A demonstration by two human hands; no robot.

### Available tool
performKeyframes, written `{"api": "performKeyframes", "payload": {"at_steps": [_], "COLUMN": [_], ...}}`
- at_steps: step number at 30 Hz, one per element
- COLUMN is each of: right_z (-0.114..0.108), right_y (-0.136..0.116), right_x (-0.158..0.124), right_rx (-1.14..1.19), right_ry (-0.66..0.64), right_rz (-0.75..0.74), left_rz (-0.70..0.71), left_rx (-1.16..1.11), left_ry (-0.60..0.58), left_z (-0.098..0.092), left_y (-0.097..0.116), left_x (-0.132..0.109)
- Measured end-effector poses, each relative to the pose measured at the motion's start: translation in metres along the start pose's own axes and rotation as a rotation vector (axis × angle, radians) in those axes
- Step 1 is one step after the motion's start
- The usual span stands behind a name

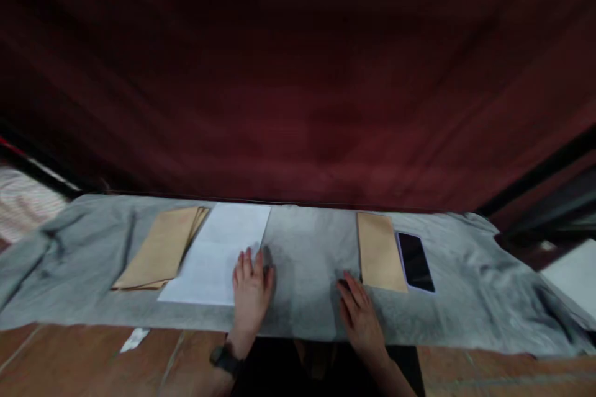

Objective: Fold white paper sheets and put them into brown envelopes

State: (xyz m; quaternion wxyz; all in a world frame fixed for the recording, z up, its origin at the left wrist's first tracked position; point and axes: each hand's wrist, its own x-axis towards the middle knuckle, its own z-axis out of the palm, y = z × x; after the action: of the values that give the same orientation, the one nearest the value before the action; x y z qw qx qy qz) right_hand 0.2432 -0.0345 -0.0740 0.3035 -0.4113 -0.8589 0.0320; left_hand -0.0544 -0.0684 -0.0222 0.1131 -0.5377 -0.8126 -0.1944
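Observation:
My left hand (250,288) lies flat, fingers stretched forward, over the right edge of a white paper sheet (216,254). Left of the sheet is a small stack of brown paper pieces (161,248), perhaps envelopes or bags. My right hand (361,313) rests on the grey cloth (307,248) with its fingers a little apart and holds nothing. Just beyond its fingertips lies a single folded brown paper piece (380,251). Beside that, on the right, a phone (416,262) with a dark screen and a lilac edge lies face up.
A dark red curtain-like sheet (298,105) rises behind the cloth-covered surface. Below the front edge, a white scrap (135,339) lies on the brown tiled floor (84,360). At the far right stands a white flat object (575,276), partly cut off.

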Motion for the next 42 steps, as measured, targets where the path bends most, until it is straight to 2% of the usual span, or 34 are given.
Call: {"api": "performKeyframes", "payload": {"at_steps": [2,4,8,12,17,19,21,24,27,29,31,35,39,42], "right_z": [0.002,0.002,-0.001,-0.002,-0.001,-0.001,-0.003,-0.009,-0.018,-0.023,-0.026,-0.023,-0.021,-0.025], "right_y": [-0.006,-0.008,-0.008,-0.007,-0.007,-0.008,-0.009,-0.010,-0.010,-0.009,-0.008,-0.004,0.001,0.004], "right_x": [0.001,0.002,0.003,0.003,0.003,0.003,0.007,0.019,0.034,0.042,0.046,0.045,0.039,0.034], "right_rx": [-0.059,-0.108,-0.145,-0.151,-0.106,-0.071,-0.019,0.076,0.091,0.022,-0.066,-0.166,-0.149,-0.098], "right_ry": [-0.038,-0.061,-0.062,-0.069,-0.071,-0.080,-0.080,-0.024,0.070,0.105,0.081,-0.044,-0.105,-0.153], "right_rz": [-0.028,-0.041,-0.057,-0.065,-0.048,-0.025,0.023,0.139,0.202,0.167,0.088,-0.033,-0.075,-0.106], "left_rz": [-0.143,-0.179,-0.116,-0.143,-0.172,-0.189,-0.110,0.110,0.305,0.416,0.523,0.691,0.671,0.654], "left_rx": [0.139,0.229,0.300,0.274,0.150,0.146,0.092,-0.043,-0.061,-0.055,-0.059,-0.089,-0.095,-0.103], "left_ry": [-0.039,-0.123,-0.258,-0.285,-0.366,-0.347,-0.277,-0.203,-0.205,-0.230,-0.271,-0.340,-0.353,-0.369], "left_z": [-0.009,-0.014,-0.019,-0.028,-0.052,-0.062,-0.069,-0.074,-0.071,-0.064,-0.055,-0.037,-0.030,-0.030], "left_y": [-0.029,-0.043,-0.036,-0.027,-0.040,-0.042,-0.036,-0.012,0.014,0.023,0.022,0.001,-0.017,-0.022], "left_x": [-0.001,-0.003,-0.004,0.003,0.010,0.010,0.008,-0.002,-0.018,-0.027,-0.032,-0.035,-0.031,-0.025]}}
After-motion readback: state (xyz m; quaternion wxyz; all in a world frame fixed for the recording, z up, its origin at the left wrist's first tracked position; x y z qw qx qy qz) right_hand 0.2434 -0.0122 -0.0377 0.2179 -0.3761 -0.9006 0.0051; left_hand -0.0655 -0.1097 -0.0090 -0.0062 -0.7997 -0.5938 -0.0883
